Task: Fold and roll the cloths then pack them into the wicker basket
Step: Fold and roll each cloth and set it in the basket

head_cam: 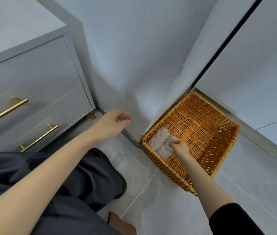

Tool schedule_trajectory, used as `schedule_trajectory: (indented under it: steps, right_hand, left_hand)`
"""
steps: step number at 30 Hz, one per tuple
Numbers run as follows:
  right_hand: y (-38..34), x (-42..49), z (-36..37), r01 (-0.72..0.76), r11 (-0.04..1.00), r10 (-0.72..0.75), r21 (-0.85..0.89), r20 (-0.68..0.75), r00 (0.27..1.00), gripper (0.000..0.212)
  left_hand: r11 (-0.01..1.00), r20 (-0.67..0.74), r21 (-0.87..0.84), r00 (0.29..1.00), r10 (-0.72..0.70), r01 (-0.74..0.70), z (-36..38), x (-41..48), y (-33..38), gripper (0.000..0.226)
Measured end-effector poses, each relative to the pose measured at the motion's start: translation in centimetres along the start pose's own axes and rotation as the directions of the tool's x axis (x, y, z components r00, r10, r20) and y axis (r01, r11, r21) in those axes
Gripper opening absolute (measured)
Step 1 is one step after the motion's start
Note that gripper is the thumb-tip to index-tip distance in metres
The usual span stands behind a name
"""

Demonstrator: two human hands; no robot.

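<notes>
Cloths [159, 143] rolled in basket [226, 158] corner | right grip [181, 147] apparently touching one | left grip [113, 122] loose, empty

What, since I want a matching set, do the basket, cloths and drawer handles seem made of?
Basket: woven wicker or rattan, possibly synthetic, orange-tan with a slight sheen; the interlaced strands show. Cloths: soft terry or microfibre, pale beige, matte; the surface looks fuzzy and nubbly. Handles: probably metal, brushed brass or gold finish; straight bars with a dull gleam.
</notes>
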State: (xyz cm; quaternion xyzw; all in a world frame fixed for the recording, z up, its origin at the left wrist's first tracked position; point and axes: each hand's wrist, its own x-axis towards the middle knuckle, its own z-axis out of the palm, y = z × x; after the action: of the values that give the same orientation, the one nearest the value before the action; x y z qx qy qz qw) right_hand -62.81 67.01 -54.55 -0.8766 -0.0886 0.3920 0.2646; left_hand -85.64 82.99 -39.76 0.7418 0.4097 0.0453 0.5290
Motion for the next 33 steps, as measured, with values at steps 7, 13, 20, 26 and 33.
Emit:
schedule_trajectory:
  steps: [7,13,20,26,33]
  right_hand:
    - [-6.1,-11.0,-3.0,0.411,0.91,-0.36,-0.059,0.384,0.85,0.016]
    - [-12.0,-19.0,-2.6,0.621,0.784,-0.563,0.0,0.422,0.711,0.015]
    - [-20.9,-24.9,-0.1,0.74,0.666,-0.725,0.094,0.315,0.612,0.015]
    - [-28.7,-29.7,2.9,0.78,0.584,-0.807,0.224,0.259,0.53,0.016]
    - [-36.5,-34.1,8.4,0.876,0.433,-0.887,0.213,0.271,0.373,0.017]
  left_hand:
    - [0.998,-0.073,-0.047,0.997,0.04,-0.043,-2.3,-3.3,2.8,0.025]
    - [0.99,-0.209,-0.091,0.974,0.088,-0.109,-6.9,-7.0,5.2,0.024]
    - [0.976,-0.424,-0.123,0.899,0.113,-0.181,-15.1,-12.8,6.6,0.021]
    - [0.97,-0.641,-0.094,0.759,0.113,-0.224,-23.0,-18.2,5.8,0.022]
    - [0.981,-0.841,0.025,0.526,0.125,-0.193,-30.3,-23.5,2.2,0.026]
